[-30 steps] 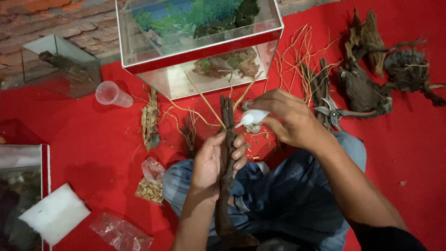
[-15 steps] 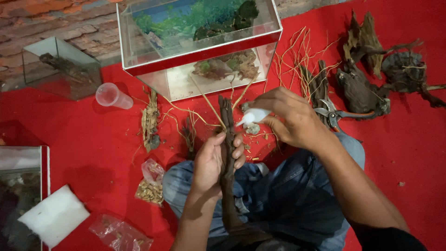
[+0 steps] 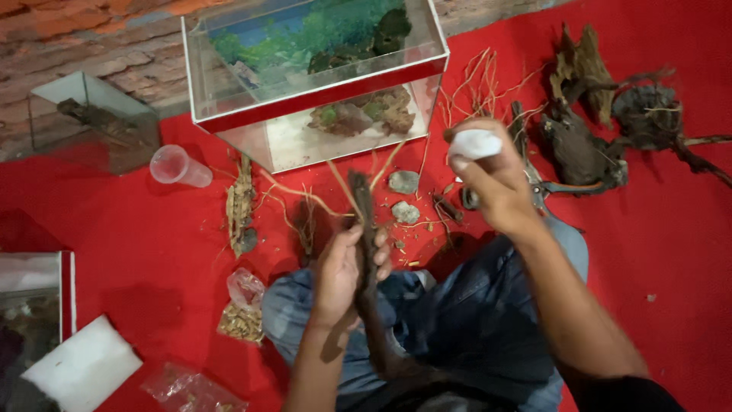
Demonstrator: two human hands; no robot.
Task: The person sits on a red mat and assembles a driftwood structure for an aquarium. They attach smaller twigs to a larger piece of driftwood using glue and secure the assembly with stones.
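My left hand (image 3: 347, 275) grips a long dark piece of driftwood (image 3: 364, 221), held upright over my lap. My right hand (image 3: 494, 179) is raised to the right of it and holds a small white object (image 3: 474, 143), perhaps a wad or a small bottle; I cannot tell which. Two small grey stones (image 3: 404, 198) lie on the red cloth (image 3: 137, 229) between the driftwood and the right hand. Just beyond them stands a glass aquarium (image 3: 320, 76) with a red rim, rocks and green plants inside.
More driftwood pieces (image 3: 587, 130) and thin roots (image 3: 480, 84) lie at the right. A clear plastic cup (image 3: 177, 165) and a small glass tank (image 3: 91, 122) sit at the left. A bag of pellets (image 3: 242, 313), a white sponge (image 3: 80, 370) and another tank (image 3: 30, 305) are at lower left.
My right hand has lifted away from the top of the driftwood, up and to the right, taking the white object with it. The left hand still holds the wood.
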